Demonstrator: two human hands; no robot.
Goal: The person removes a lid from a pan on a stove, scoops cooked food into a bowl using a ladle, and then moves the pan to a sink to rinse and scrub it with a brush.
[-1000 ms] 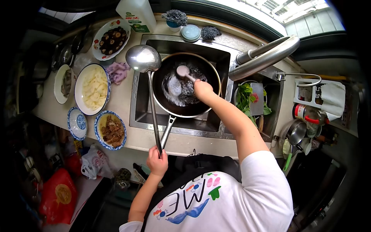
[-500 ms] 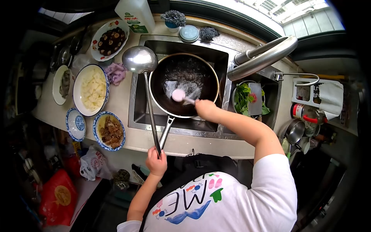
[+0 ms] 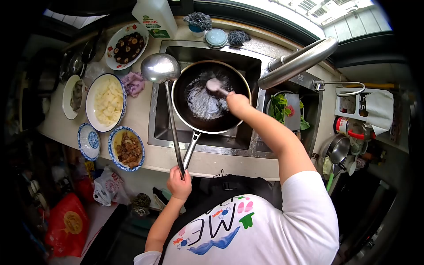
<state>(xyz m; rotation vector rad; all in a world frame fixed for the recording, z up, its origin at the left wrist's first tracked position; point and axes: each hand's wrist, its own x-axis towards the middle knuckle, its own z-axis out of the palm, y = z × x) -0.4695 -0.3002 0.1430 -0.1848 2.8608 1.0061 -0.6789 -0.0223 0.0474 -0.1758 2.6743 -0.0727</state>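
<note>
In the sink (image 3: 163, 134) rests a dark frying pan (image 3: 187, 117) with wet, shiny suds over its inner surface. My right hand (image 3: 238, 105) is closed around the handle of a pale pink dish brush (image 3: 213, 85), whose round head is over the upper middle of the pan. Below the counter edge, my left hand (image 3: 179, 184) is closed on the end of a long steel ladle (image 3: 173, 119). The ladle's bowl is up beside the pan's left rim. The pan's handle (image 3: 191, 150) runs down to the same hand; whether the fingers also grip it is hidden.
Bowls of white chunks (image 3: 106, 99), browned meat (image 3: 128, 150) and dark mushrooms (image 3: 129, 47) stand left, near a purple cloth (image 3: 133, 84). A faucet (image 3: 296, 64) arches over the divider. Leafy greens (image 3: 278, 108) lie in the right basin. Scourers (image 3: 239, 38) sit behind.
My right hand and the brush have moved up and slightly right within the pan. The suds look whiter and more spread out. My left hand and the ladle have stayed nearly still.
</note>
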